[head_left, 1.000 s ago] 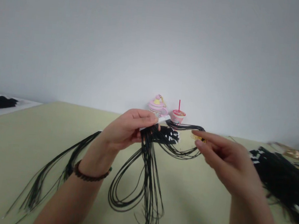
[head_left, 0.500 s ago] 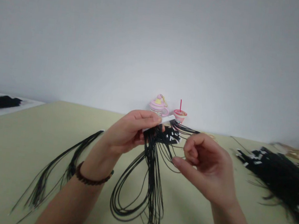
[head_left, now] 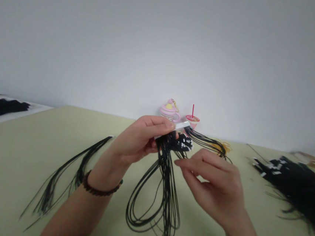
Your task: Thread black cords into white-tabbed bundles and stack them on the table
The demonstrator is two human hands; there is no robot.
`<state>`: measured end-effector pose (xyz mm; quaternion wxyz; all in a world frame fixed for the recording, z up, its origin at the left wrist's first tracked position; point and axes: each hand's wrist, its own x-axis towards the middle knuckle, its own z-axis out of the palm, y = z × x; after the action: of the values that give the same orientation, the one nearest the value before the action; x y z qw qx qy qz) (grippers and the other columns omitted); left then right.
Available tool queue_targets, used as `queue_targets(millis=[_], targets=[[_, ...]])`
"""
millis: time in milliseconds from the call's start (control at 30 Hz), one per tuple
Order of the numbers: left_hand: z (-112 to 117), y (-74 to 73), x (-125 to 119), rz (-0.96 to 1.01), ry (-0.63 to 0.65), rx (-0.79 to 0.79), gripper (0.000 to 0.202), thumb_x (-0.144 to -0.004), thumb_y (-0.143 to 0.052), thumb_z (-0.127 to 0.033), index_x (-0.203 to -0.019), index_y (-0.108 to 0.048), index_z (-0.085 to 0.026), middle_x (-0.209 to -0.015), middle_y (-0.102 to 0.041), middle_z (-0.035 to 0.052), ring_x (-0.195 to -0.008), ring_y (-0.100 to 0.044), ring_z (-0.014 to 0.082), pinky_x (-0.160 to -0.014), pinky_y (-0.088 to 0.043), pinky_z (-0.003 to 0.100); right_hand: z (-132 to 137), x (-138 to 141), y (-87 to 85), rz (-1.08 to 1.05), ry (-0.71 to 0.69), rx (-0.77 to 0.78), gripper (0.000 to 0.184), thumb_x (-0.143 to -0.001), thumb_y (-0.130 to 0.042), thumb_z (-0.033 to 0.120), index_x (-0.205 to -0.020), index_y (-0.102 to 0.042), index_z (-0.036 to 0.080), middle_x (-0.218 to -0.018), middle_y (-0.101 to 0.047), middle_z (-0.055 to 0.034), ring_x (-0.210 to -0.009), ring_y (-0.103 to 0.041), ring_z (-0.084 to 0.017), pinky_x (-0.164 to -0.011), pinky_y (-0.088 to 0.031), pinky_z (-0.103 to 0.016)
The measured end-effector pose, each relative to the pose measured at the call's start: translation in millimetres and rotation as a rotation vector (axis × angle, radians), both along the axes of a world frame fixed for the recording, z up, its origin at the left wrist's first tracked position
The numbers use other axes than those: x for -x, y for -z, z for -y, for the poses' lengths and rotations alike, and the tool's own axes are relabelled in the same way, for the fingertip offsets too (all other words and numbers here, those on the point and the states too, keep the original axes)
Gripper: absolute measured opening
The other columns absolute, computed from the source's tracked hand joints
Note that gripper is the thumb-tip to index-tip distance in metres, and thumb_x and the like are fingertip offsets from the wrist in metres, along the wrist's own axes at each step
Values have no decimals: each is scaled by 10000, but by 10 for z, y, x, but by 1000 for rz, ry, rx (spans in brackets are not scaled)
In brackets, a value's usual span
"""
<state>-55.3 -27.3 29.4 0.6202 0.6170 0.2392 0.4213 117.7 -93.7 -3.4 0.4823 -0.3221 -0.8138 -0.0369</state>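
Observation:
My left hand (head_left: 143, 137) is closed around a long white connector strip (head_left: 182, 125), pinched between thumb and fingers above the table. From the strip a bunch of thin black wires (head_left: 167, 185) hangs down, some curving into a wide loop at the left. More wires fan out from its right end, over my right hand (head_left: 215, 183). The thumb and forefinger of that hand are pinched together on black wires just under the strip; how many is hidden. Behind the strip lies a black bundle with white ends (head_left: 186, 143).
A loose bundle of black wires (head_left: 83, 159) lies on the pale green table (head_left: 10, 167) at left. At right is a big pile of black wires (head_left: 296, 183) with white ends. A pink cup-shaped trinket (head_left: 167, 111) and a small drink-cup trinket (head_left: 192, 119) stand by the wall.
My right hand has gone from open, curled fingers to a pinch at the wires, moving slightly left. The strip appears a little further right, and the whole view has shifted slightly.

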Motion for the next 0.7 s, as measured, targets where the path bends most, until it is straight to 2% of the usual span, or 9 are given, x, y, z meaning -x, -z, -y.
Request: queue_targets(millis=[100, 267, 333, 500, 633, 700], targets=[[5, 11, -12, 11, -9, -9, 222, -737, -632, -322, -656, -589, -120, -530, -460, -48, -410, -308, 17, -369, -194, 142, 53, 49, -7, -56, 13, 66, 239, -758, -544, 27, -918, -674, 147, -591, -516, 18, -486, -441, -61, -444, -347, -196], [5, 31, -40, 7, 1, -7, 227, -749, -630, -305, -644, -561, -116, -546, -447, -46, -431, -317, 18, -379, -195, 141, 59, 117, -35, -211, -26, 288, 109, -785, -583, 149, -829, -683, 151, -532, -527, 25, -446, -438, -61, -395, -331, -177], [6, 35, -41, -1, -6, -20, 229, -758, -626, -305, -644, -558, -118, -559, -453, -42, -439, -327, 19, -385, -200, 142, 43, 104, -38, -215, -7, 318, 84, -792, -605, 198, -770, -679, 164, -530, -541, 23, -456, -448, -66, -409, -341, -180], [23, 34, -20, -31, -18, -62, 245, -757, -627, -326, -634, -560, -125, -570, -468, -34, -449, -328, 28, -394, -201, 157, 33, 48, -54, -149, -3, 382, 178, -830, -569, 220, -665, -618, 173, -558, -564, 19, -507, -481, -77, -454, -357, -193], [37, 29, -23, -57, -24, -85, 235, -757, -625, -331, -648, -568, -132, -555, -445, -42, -448, -325, 34, -397, -191, 167, 36, 37, -71, -94, 29, 428, 135, -842, -539, 192, -715, -583, 183, -609, -586, 24, -544, -507, -75, -471, -363, -187], [16, 37, -31, -64, -66, -83, 220, -756, -626, -317, -650, -576, -130, -547, -435, -46, -440, -324, 30, -394, -189, 168, 52, 5, -89, -111, 5, 491, 38, -838, -534, 170, -823, -558, 195, -615, -602, 29, -536, -518, -77, -460, -366, -183]])
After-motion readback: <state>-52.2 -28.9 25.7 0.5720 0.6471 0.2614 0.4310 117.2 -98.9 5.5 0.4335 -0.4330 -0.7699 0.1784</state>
